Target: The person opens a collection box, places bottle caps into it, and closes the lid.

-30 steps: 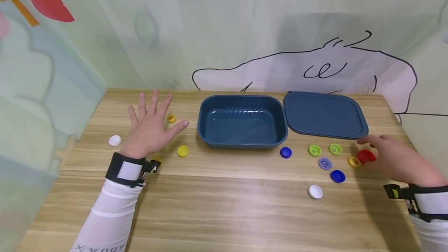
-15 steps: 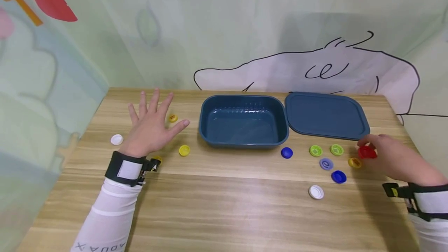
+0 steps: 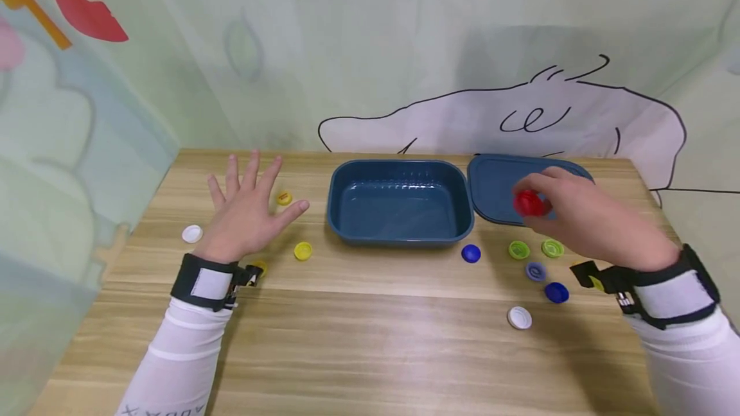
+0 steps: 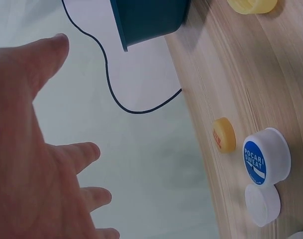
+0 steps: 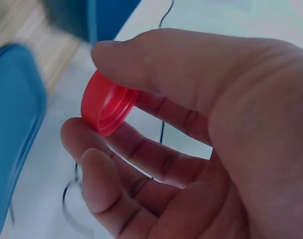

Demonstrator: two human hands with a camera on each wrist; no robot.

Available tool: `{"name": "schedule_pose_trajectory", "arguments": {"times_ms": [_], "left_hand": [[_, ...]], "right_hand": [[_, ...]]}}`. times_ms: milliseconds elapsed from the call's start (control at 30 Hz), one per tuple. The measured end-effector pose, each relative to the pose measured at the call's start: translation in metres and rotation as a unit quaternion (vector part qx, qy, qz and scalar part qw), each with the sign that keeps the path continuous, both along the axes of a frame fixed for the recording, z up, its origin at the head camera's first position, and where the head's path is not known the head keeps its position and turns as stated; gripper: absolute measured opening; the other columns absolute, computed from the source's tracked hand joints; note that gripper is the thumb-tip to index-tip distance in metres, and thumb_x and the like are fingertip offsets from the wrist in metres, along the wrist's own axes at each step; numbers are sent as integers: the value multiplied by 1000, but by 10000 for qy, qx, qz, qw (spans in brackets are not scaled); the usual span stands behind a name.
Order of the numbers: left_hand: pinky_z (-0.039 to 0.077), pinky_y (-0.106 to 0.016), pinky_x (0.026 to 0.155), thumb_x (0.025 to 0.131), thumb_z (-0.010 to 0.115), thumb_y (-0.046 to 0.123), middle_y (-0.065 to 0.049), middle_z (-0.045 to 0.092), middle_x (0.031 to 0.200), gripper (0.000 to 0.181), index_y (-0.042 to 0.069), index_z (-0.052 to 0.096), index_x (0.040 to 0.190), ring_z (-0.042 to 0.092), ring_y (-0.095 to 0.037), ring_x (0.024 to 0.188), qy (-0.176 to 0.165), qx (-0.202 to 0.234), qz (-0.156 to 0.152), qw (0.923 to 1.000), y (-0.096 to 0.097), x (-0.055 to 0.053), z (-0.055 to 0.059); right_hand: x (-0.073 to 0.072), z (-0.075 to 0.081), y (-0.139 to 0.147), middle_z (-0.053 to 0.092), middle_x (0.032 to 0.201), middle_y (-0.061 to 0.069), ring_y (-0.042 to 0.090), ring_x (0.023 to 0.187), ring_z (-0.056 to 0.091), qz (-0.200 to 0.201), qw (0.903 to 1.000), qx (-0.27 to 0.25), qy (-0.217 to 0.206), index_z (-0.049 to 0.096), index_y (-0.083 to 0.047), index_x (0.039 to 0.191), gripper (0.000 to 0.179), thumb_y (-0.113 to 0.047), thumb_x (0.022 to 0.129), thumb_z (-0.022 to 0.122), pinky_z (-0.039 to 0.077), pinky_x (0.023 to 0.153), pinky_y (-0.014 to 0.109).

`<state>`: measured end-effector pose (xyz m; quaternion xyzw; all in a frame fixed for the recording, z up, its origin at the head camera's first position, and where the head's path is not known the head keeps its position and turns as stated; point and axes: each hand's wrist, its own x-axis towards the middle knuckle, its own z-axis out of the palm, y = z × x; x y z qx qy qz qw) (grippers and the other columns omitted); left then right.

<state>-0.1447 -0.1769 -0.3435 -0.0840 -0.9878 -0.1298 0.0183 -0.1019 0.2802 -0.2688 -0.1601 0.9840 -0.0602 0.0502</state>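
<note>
Between thumb and fingers, my right hand (image 3: 590, 217) pinches a red bottle cap (image 5: 109, 103), raised in front of the flat blue lid (image 3: 491, 188). The cap's hollow side shows in the right wrist view. My left hand (image 3: 245, 220) is spread flat with fingers apart and holds nothing. Near it are a yellow cap (image 3: 303, 250), a smaller yellow-orange cap (image 3: 284, 198) and a white cap (image 3: 192, 233). In the left wrist view a white cap with a blue POCARI SWEAT top (image 4: 266, 157) stands beside another white cap (image 4: 263, 204).
A deep blue rectangular box (image 3: 401, 241) sits at the table's back middle, left of the lid. Right of centre lie a blue cap (image 3: 471, 253), a green cap (image 3: 519, 250), a lilac cap (image 3: 536, 271), a dark blue cap (image 3: 557, 292) and a white cap (image 3: 519, 318).
My right hand has picked the red cap up from the table's right side and carried it left and away from me, over the lid. My left hand stays in place.
</note>
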Motion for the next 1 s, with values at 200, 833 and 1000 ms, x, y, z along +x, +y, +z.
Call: {"name": "schedule_pose_trajectory", "arguments": {"times_ms": [200, 833, 1000], "left_hand": [[-15, -73, 100, 81, 33, 79, -7, -8, 159, 89, 29, 11, 151, -26, -33, 140, 23, 6, 31, 10000, -1, 1, -1], [-14, -74, 100, 82, 35, 77, -10, -5, 159, 88, 28, 11, 151, -25, -35, 140, 18, 9, 89, 10000, -2, 6, -2], [-14, -73, 100, 81, 34, 78, -9, -7, 159, 89, 28, 10, 151, -26, -34, 140, 21, -4, 127, 9999, -2, 6, 1]], "right_hand": [[-14, -5, -40, 58, 106, 3, 19, 92, 59, 430, 9986, -308, -21, 57, -18, 121, 47, -18, 77, 76, 56, 74, 36], [-38, -58, -75, 65, 109, 5, 22, 96, 58, 777, 9956, -293, 432, 54, -13, 126, 58, -28, 75, 78, 51, 79, 39], [-34, -47, -67, 62, 118, 4, 23, 105, 55, 624, 9968, -302, 410, 54, -15, 127, 57, -29, 77, 77, 48, 87, 43]]}}
